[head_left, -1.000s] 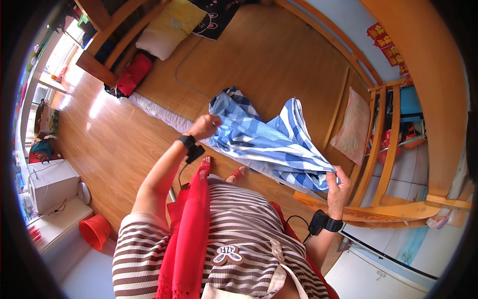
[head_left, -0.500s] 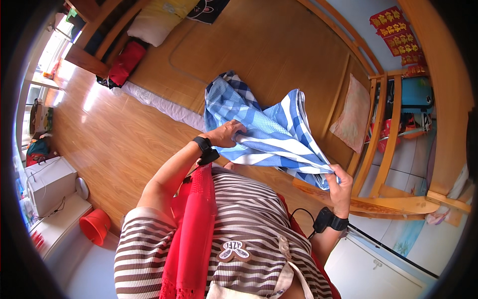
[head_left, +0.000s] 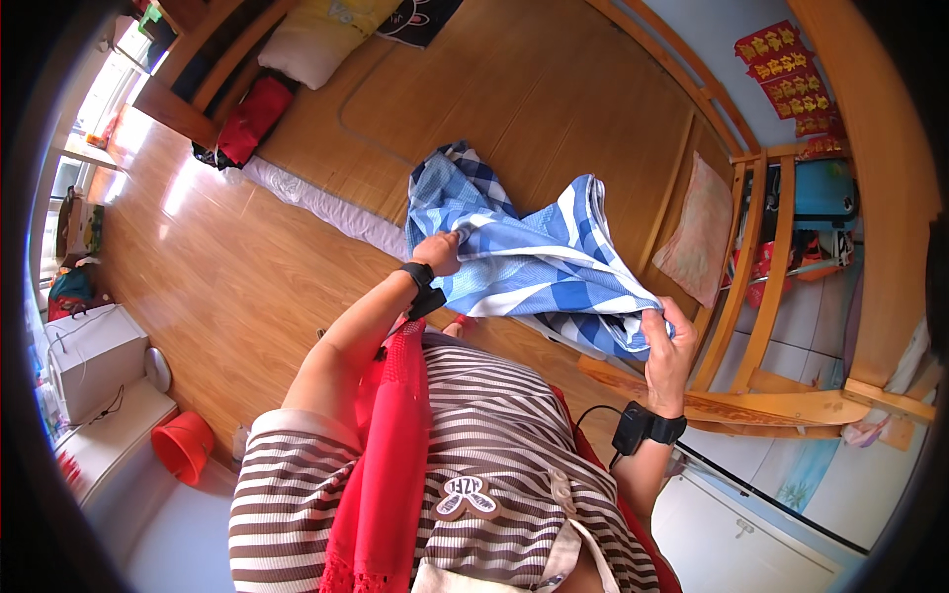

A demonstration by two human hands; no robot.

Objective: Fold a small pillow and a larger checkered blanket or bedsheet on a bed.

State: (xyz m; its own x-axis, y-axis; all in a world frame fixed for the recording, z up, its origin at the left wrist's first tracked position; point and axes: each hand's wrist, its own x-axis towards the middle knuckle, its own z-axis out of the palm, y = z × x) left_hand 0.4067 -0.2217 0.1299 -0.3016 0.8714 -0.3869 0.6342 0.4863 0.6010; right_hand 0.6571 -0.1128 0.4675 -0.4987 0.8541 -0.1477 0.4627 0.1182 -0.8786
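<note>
A blue and white checked cloth (head_left: 534,247), perhaps a sheet or cover, lies bunched and folded over the near edge of the bed. My left hand (head_left: 438,253) is closed on its left part, fingers gripping a fold. At its right end, my right hand (head_left: 670,341) pinches a gathered corner between thumb and fingers. Between my hands the fabric stretches in loose creases, and its far part rests on the brown bed mat (head_left: 474,89). Both wrists carry black bands with small devices.
A pale pillow (head_left: 695,229) lies by the wooden rails at the right. At the far left are a yellow and white pillow (head_left: 321,44) and a red bag (head_left: 255,119). A red bucket (head_left: 183,447) stands on the left near a white cabinet (head_left: 104,361).
My left hand has shifted slightly left and up and closed tighter on the cloth. My right hand has risen a little with its corner; the folds between them have opened wider.
</note>
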